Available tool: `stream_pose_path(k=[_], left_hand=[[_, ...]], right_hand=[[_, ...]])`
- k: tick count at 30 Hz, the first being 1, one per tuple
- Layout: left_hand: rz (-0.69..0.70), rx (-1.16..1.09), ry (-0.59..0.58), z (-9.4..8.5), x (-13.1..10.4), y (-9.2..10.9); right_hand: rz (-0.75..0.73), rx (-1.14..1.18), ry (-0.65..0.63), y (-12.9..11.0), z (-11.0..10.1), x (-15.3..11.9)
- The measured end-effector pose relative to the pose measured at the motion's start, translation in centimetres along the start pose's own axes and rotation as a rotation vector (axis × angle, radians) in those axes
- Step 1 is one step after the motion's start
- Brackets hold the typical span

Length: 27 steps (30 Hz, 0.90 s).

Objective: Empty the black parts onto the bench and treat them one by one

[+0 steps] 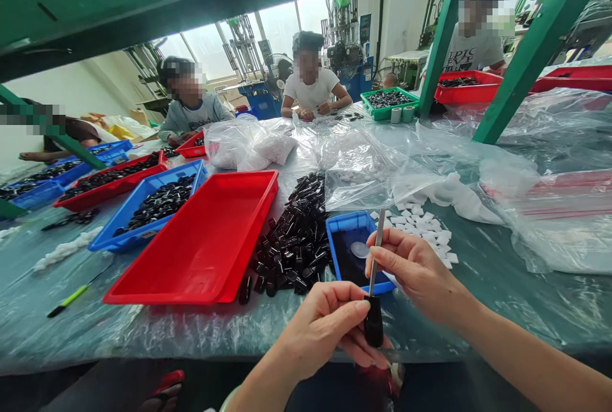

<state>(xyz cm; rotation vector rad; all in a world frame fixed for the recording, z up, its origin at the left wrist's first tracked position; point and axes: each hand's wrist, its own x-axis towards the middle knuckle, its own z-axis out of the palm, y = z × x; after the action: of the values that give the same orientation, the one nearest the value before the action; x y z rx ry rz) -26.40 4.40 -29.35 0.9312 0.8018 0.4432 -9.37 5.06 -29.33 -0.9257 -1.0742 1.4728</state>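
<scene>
My left hand (329, 323) pinches a small glossy black plastic piece (373, 326) near the table's front edge. Between the thumb and fingers of my right hand (414, 265) is a thin metal rod (379, 240), held steeply, its lower end at the top of the black piece. Whether the tip goes inside cannot be made out. Just behind my hands sits a small blue tray (340, 256) with a round clear disc (359, 250) in it. A heap of black pieces (296, 240) lies left of that tray, and white square pads (433, 227) are scattered to its right.
A red tray (191, 246) stands left of the heap, beside a blue tray (108, 241) of black pieces. A green-handled tool (71, 300) lies far left. Plastic bags (358, 163) cover the middle. Green posts (526, 55) rise at right. Several people sit around the table.
</scene>
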Motion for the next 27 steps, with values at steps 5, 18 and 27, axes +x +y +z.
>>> stream_pose_path(k=[5,18,27], left_hand=[[-0.008,-0.015,0.000,-0.06,-0.18,-0.07],[-0.019,-0.031,-0.007,-0.17,0.02,-0.34],[0.033,-0.038,-0.007,0.04,0.01,-0.40]], right_hand=[[0.007,0.005,0.006,-0.07,-0.06,-0.04],[0.015,0.024,-0.011,0.02,0.11,-0.13],[0.019,0.026,-0.050,0.18,-0.30,-0.11]])
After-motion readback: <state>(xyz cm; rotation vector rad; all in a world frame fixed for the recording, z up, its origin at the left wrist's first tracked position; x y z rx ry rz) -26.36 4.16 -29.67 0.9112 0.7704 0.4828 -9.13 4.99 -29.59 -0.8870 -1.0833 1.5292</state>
